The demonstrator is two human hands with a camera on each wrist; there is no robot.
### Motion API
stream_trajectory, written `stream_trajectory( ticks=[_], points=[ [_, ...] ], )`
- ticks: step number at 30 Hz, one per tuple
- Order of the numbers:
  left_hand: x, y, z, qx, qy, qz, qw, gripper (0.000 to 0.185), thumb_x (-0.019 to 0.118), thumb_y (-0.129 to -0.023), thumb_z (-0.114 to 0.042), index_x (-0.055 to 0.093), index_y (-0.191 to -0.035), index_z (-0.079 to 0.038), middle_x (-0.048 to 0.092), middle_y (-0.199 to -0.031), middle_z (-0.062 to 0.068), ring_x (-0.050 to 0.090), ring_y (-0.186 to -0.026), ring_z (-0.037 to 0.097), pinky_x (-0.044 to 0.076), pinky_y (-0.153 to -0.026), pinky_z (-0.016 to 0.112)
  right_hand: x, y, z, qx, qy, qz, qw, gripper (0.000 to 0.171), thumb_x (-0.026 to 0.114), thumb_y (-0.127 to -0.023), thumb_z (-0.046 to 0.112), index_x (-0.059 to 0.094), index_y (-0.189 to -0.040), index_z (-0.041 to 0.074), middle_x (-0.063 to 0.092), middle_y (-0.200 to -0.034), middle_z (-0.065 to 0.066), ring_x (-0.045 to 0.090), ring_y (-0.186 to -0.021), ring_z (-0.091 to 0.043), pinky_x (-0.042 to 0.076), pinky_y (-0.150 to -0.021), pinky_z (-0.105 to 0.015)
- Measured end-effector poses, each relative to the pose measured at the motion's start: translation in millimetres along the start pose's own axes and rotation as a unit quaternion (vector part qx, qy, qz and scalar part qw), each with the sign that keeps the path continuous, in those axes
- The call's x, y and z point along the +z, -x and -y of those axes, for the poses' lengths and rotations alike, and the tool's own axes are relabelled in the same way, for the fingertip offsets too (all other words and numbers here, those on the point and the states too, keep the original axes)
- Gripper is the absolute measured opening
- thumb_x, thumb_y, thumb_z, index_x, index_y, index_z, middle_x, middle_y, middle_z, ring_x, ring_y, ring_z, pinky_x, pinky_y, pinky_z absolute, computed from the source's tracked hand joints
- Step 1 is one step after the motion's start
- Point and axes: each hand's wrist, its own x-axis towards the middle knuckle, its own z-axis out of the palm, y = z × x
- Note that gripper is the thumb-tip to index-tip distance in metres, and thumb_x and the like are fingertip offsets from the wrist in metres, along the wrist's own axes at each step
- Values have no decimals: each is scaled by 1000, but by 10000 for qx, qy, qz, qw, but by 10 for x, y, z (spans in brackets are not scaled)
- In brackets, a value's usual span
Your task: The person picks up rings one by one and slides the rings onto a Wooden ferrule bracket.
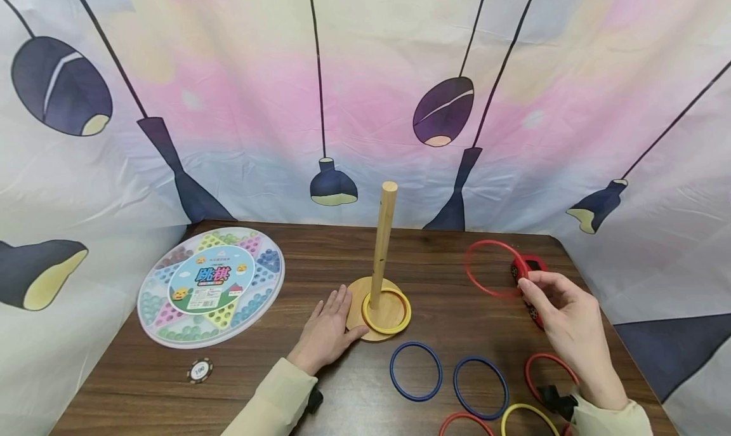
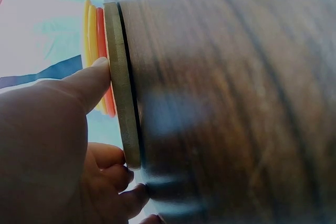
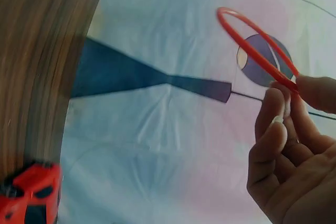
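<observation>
My right hand (image 1: 571, 325) pinches a red ring (image 1: 469, 272) between thumb and fingers, raised above the right side of the table. In the right wrist view the same red ring (image 3: 247, 45) tilts against the backdrop. My left hand (image 1: 327, 334) lies with its fingers straight against the left edge of a round wooden base (image 1: 356, 290), thumb on its near side. A tall wooden peg (image 1: 384, 239) rises from this base. Around its foot lie stacked rings; a yellow ring (image 1: 408, 312) is on top, and the left wrist view shows a red ring (image 2: 101, 30) beneath the yellow ones.
Two blue rings (image 1: 440, 372) (image 1: 506, 391), a yellow ring (image 1: 528, 405) and several red rings lie at the front right. A red toy car (image 1: 535, 263) stands behind the right hand. A Chinese checkers board (image 1: 268, 309) and a poker chip (image 1: 200, 370) lie at left.
</observation>
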Motion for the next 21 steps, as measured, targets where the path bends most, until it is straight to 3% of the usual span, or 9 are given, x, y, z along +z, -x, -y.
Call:
stream_trajectory(
  ticks=[5, 9, 16, 21],
  points=[
    [-1, 3, 0, -3, -35, 13, 10000, 83, 56, -94, -53, 33, -148, 6, 26, -156, 21, 26, -143, 36, 24, -113, 54, 80, -90, 99, 38, -734, -75, 9973, 24, 67, -93, 26, 70, -108, 8, 71, -85, -2, 64, -74, -10, 49, -57, -19],
    [-2, 1, -4, -15, -1, 33, 10000, 83, 57, -94, -52, 33, -148, 6, 26, -156, 21, 26, -143, 36, 24, -113, 54, 137, -157, 181, 174, -1536, -25, 9880, 25, 67, -93, 23, 70, -108, 4, 71, -86, -11, 64, -75, -15, 51, -59, -19],
    [-2, -1, -10, -53, 4, 80, 10000, 83, 56, -94, -52, 32, -149, 5, 25, -156, 20, 25, -143, 36, 23, -113, 54, 234, -242, 344, 311, -3113, 188, 9496, 27, 69, -92, 16, 67, -109, -5, 71, -85, -7, 64, -75, -16, 52, -60, -22],
    [-4, 0, -15, -55, -7, 52, 10000, 83, 56, -94, -52, 32, -149, 5, 25, -156, 20, 25, -143, 36, 23, -113, 54, 300, -282, 439, 65, -3726, 380, 9272, 24, 65, -94, 10, 64, -109, -7, 70, -89, -7, 66, -76, -15, 54, -64, -22]
  ],
)
